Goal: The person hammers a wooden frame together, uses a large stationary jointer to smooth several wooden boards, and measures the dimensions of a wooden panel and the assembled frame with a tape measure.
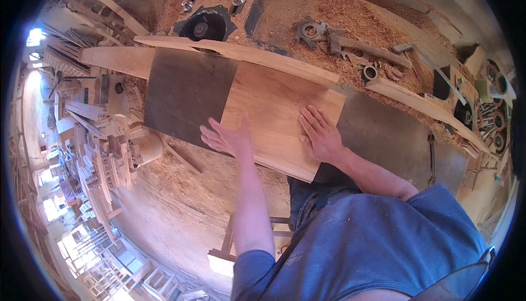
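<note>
A flat wooden panel [274,106] lies on the dark metal machine table [183,93], its far edge along a long wooden fence [246,53]. My right hand [322,135] rests flat on the panel's right part, fingers stretched toward the fence. Over the panel's near left corner is my left hand [230,136], fingers spread and slightly blurred; whether it touches the wood I cannot tell. Beyond the fence, at the left, a dark round cutter opening [204,26] with a spindle sits in the machine.
Sawdust covers the far side, where a toothed cutter head [310,31], a hammer [372,50] and a metal ring [370,72] lie. A second wooden fence [427,108] stands at right. A wrench [432,158] lies on the table. Stacked timber [96,153] fills the left.
</note>
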A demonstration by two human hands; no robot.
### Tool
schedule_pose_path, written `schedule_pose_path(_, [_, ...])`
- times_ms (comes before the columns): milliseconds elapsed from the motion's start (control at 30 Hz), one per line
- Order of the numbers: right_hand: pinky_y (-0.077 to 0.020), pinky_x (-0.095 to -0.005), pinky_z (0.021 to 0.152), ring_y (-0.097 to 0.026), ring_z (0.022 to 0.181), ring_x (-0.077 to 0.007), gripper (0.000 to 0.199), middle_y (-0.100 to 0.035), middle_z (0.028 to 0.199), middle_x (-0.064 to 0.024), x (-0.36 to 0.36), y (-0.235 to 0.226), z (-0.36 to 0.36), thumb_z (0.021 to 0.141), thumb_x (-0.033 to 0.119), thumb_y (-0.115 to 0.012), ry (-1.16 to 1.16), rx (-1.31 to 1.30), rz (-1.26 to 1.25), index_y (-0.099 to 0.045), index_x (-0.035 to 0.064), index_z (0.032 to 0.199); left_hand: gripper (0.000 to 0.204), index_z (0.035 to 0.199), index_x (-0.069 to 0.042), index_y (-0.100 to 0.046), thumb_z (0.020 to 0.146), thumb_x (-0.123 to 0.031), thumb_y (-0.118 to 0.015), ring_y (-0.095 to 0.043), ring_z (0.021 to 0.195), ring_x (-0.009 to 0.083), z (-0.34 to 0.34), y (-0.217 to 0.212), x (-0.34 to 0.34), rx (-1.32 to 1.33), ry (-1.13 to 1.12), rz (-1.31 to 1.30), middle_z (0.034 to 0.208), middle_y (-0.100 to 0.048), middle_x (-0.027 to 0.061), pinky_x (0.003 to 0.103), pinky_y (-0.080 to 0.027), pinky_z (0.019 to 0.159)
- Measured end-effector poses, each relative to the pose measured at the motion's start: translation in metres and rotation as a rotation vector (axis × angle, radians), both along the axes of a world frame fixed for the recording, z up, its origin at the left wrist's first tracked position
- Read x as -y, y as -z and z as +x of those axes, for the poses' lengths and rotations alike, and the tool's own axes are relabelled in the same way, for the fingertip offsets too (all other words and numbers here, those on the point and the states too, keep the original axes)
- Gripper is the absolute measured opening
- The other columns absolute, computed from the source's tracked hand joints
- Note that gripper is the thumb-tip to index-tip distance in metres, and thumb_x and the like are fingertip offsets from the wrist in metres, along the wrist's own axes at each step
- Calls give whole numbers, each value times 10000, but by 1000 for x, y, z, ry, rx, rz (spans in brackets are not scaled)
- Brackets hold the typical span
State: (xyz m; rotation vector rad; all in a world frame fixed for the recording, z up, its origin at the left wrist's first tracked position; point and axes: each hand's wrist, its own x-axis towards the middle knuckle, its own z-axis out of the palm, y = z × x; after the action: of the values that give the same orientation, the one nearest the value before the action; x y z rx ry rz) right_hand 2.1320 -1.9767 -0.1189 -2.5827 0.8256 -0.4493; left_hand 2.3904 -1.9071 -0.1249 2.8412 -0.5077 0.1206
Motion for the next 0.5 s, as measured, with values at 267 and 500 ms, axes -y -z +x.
schedule_pose_path(267, [-289,-511,1207,-383,1453,-378,577,-462,1504,-218,7,3,30,852,199,-639,30,68,19,-527,-47,1362,891,1194,-45,-659,605,-682,-861,-398,1246,345,57,-13,65,-334,-253,69,1282,-480,155,472,-369,1059])
schedule_pose_path(500, [-300,-521,1194,-419,1423,-385,617,-482,1483,-227,11,4,70,806,227,-682,31,124,83,-543,-55,1337,911,1172,-58,-703,586,-742,-839,-429,1274,349,104,-19,70,-392,-272,136,1303,-523,176,488,-374,1089])
